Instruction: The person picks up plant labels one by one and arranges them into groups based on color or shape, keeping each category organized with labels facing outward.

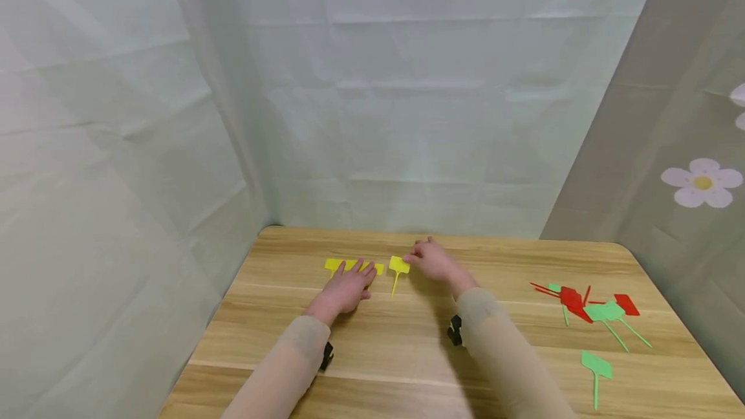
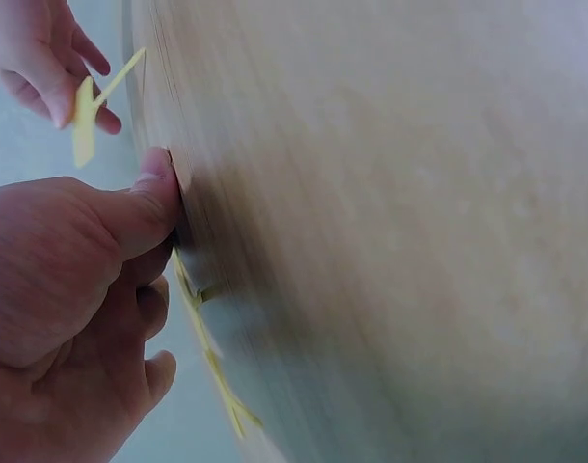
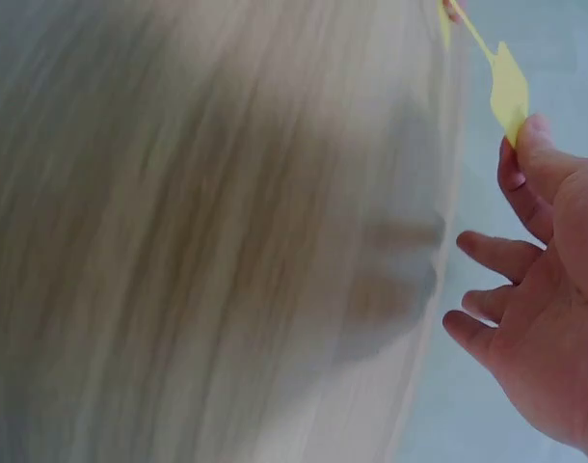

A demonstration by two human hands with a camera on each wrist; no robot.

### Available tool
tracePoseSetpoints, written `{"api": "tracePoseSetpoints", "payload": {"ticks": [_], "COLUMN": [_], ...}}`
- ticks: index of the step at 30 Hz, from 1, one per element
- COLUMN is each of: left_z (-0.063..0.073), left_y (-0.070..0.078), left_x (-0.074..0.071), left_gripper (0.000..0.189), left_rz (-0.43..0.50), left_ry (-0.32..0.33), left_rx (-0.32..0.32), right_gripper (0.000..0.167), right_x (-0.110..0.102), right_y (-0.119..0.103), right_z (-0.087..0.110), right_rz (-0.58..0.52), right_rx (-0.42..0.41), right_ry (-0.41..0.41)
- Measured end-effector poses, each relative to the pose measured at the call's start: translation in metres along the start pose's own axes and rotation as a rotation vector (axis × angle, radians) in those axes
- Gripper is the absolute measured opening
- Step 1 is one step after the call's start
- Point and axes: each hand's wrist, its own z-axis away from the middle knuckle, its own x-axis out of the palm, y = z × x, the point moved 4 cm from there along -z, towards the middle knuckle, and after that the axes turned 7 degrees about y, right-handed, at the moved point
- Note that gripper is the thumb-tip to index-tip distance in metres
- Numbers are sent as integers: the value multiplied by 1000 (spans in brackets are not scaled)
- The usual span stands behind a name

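My right hand (image 1: pixel 433 260) pinches a yellow plant label (image 1: pixel 399 265) by a corner of its flat head, between thumb and index finger. In the right wrist view that label (image 3: pixel 509 92) hangs off the fingertips, its thin stem pointing away. Several more yellow plant labels (image 1: pixel 334 264) lie side by side in a row just left of it. My left hand (image 1: pixel 346 290) rests over this row with extended fingers, covering part of the heads and stems. The left wrist view shows the thumb (image 2: pixel 157 193) low at the tabletop, with yellow edges below it.
To the right on the wooden table (image 1: pixel 396 354), red plant labels (image 1: pixel 573 302) and green plant labels (image 1: pixel 605 311) lie in a loose, overlapping pile. A single green label (image 1: pixel 596 364) lies nearer the front. Pale cloth (image 1: pixel 407 115) hangs behind the table.
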Motion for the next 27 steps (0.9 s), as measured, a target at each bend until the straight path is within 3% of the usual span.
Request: {"api": "tracePoseSetpoints", "payload": {"ticks": [7, 27], "left_z": [-1, -4], "left_y": [2, 6], "left_x": [-1, 2], "left_gripper": [61, 61], "left_rz": [4, 52], "left_ry": [-10, -42], "left_rx": [-6, 10], "right_gripper": [30, 30], "right_x": [12, 22], "right_y": [-5, -16], "right_z": [-5, -10], "right_rz": [116, 293], "right_rx": [69, 101], "right_ry": [-2, 18]}}
